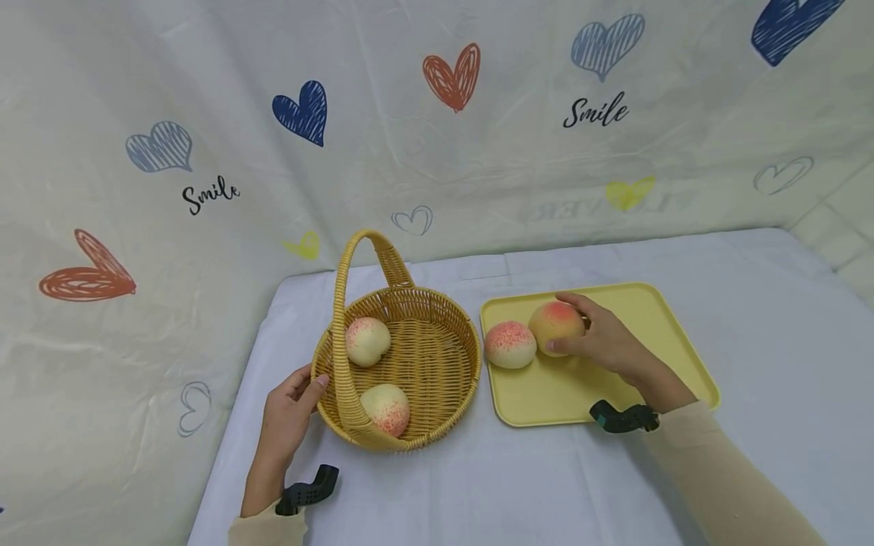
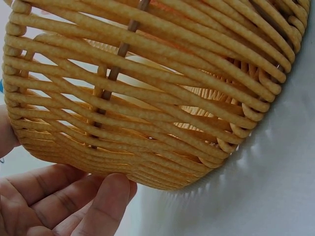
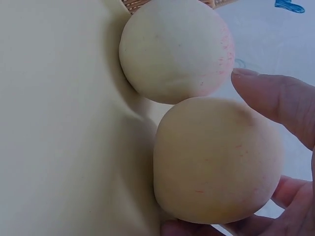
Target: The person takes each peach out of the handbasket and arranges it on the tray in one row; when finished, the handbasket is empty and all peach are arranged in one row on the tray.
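My left hand (image 1: 287,413) pinches the left rim of a round wicker basket (image 1: 437,356) with a tall arched handle. In the left wrist view, thumb and fingers meet at the edge of the woven wall (image 2: 162,98). Inside the basket lie two pale peaches with pink speckles, one peach (image 1: 367,341) farther back and one peach (image 1: 385,409) in front. My right hand (image 1: 604,341) holds a yellow-orange peach (image 1: 553,327), thumb and fingers around its sides, over the yellow tray (image 1: 635,311). Close beside it sits a pink-speckled pale peach (image 1: 509,345), at the tray's left end.
A white cloth (image 1: 519,485) covers the table. Behind it hangs a pale curtain (image 1: 382,152) printed with hearts and the word Smile. The basket's handle (image 1: 339,326) rises high, left of the basket's middle. Each wrist wears a black camera mount (image 1: 621,417).
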A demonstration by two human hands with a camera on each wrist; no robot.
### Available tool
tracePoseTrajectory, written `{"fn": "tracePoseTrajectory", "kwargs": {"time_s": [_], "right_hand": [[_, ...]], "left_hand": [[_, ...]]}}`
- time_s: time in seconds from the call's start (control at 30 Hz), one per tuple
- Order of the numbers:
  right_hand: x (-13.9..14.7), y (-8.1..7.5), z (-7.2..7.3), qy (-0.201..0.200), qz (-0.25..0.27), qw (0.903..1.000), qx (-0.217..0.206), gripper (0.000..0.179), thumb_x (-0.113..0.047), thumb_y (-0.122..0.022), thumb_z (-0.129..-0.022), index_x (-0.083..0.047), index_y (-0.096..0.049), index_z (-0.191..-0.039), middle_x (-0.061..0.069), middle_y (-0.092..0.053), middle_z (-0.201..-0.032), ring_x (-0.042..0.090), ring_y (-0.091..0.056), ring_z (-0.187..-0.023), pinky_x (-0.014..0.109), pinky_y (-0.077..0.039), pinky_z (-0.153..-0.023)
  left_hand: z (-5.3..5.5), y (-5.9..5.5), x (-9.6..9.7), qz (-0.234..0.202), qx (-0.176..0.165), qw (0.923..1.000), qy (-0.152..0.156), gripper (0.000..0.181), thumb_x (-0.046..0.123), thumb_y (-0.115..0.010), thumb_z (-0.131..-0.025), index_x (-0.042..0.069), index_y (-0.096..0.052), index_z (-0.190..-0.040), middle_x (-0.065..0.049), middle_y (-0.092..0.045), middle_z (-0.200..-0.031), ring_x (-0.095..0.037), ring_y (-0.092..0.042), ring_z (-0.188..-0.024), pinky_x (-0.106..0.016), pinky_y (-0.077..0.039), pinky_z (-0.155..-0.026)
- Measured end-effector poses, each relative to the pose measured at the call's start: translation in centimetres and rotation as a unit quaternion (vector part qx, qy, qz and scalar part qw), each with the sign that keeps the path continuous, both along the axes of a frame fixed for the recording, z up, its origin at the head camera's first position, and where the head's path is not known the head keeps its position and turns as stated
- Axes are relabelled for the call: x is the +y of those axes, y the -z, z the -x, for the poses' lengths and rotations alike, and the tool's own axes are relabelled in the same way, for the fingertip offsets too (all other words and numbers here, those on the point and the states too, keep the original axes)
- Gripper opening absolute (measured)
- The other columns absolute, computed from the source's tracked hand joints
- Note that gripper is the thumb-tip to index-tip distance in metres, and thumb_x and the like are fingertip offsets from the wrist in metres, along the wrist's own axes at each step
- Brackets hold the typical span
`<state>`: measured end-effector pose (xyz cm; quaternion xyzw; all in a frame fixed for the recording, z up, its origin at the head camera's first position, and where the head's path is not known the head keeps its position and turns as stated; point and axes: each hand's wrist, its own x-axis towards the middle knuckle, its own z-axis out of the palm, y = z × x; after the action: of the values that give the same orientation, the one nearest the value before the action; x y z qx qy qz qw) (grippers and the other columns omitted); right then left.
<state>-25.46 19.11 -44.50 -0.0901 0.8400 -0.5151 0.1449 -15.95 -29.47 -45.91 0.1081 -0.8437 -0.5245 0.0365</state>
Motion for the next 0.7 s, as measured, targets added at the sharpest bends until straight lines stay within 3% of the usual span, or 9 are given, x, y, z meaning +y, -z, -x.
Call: {"fn": "tracePoseTrajectory", "kwargs": {"time_s": [0.2,0.4,0.53,0.7], "right_hand": [[0.0,-0.4,-0.2,-0.006,0.018,0.9998,0.003,0.096,-0.028,-0.08,-0.092,-0.01,-0.022,-0.166,0.024,-0.032,-0.164,0.049,-0.04,-0.143,0.056,-0.045,-0.104],[-0.1,-1.2,-0.4,-0.008,0.007,0.9994,0.032,0.096,-0.034,-0.077,-0.095,-0.011,-0.019,-0.167,0.024,-0.02,-0.17,0.051,-0.018,-0.154,0.071,-0.025,-0.117],[-0.7,-2.1,-0.5,0.003,-0.009,0.9982,0.059,0.096,-0.037,-0.078,-0.094,-0.012,-0.02,-0.167,0.018,-0.021,-0.171,0.043,-0.016,-0.157,0.07,-0.019,-0.12],[-2.3,-3.8,-0.9,0.009,-0.018,0.996,0.087,0.094,-0.038,-0.078,-0.094,-0.016,-0.023,-0.167,0.015,-0.022,-0.171,0.044,-0.023,-0.154,0.069,-0.026,-0.117]], "left_hand": [[0.1,0.0,0.0,-0.005,0.002,1.0,0.001,0.047,0.035,-0.063,-0.106,0.002,-0.062,-0.141,-0.018,-0.068,-0.132,-0.008,-0.068,-0.104,-0.022,-0.057,-0.082],[0.0,0.1,-0.1,-0.004,0.0,1.0,-0.002,0.045,0.032,-0.063,-0.106,0.003,-0.063,-0.14,-0.017,-0.069,-0.13,-0.009,-0.068,-0.104,-0.023,-0.057,-0.081],[0.1,0.1,-0.1,-0.001,0.0,1.0,0.0,0.046,0.033,-0.062,-0.106,0.002,-0.062,-0.14,-0.017,-0.069,-0.131,-0.009,-0.068,-0.104,-0.022,-0.057,-0.081],[0.1,0.2,-0.1,-0.002,0.0,1.0,0.001,0.047,0.033,-0.062,-0.106,0.002,-0.062,-0.141,-0.018,-0.068,-0.132,-0.008,-0.068,-0.105,-0.022,-0.057,-0.082]]}}
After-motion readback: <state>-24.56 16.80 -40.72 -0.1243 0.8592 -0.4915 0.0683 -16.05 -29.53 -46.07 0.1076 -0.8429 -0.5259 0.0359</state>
